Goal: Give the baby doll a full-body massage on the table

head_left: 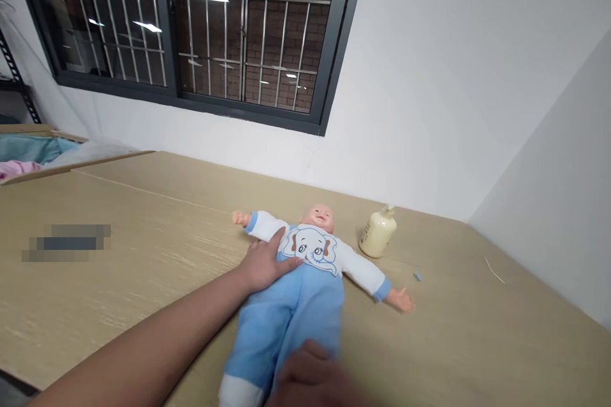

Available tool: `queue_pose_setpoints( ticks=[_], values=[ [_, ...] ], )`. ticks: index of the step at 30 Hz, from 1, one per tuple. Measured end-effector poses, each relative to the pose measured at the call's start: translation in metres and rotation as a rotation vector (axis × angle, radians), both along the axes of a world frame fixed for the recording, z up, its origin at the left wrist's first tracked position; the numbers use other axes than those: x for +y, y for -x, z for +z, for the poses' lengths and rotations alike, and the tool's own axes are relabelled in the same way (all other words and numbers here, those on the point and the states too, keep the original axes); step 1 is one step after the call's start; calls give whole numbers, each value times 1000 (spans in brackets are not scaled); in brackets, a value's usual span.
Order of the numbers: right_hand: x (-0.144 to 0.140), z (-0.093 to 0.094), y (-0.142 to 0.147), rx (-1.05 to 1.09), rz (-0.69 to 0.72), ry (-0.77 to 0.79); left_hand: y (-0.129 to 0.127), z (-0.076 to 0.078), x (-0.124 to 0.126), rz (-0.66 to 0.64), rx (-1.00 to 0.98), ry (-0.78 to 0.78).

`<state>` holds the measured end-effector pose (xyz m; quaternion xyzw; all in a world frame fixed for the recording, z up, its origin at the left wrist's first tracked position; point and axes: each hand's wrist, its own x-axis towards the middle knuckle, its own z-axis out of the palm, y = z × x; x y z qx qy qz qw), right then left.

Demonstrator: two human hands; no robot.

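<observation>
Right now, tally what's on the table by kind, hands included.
Doll: 1
Cream pump bottle: 1
Small blue-grey scrap: 1
Thin pale strip: 1
Hands on the doll: 2, left hand and right hand
Total: 6

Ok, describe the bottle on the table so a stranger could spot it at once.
Start at the wide wooden table under the barred window, where a baby doll in blue lies on its back. Just beside the doll's head, toward the wall, stands the pump bottle. It is the only upright thing there, squat and cream-yellow.
</observation>
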<state>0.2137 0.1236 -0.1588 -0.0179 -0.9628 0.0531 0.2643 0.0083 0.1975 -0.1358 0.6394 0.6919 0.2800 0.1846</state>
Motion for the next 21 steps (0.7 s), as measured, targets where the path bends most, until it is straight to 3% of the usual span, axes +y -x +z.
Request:
queue_pose_setpoints(
  ticks=[3,6,9,12,17,21],
  values=[
    [2,45,-18,267,13,-86,-1,0,1,12,103,-67],
    [17,74,-31,324,-212,-95,0,0,2,-56,200,-155],
    [42,71,-37,280,-399,-109,1,2,2,-210,281,-260],
    [67,55,-38,239,-462,-44,1,5,2,-310,301,-286],
    [88,47,-40,187,-514,118,-1,8,1,-326,241,-258],
    [86,51,-43,222,-472,132,-1,6,0,-272,154,-259]
  ],
)
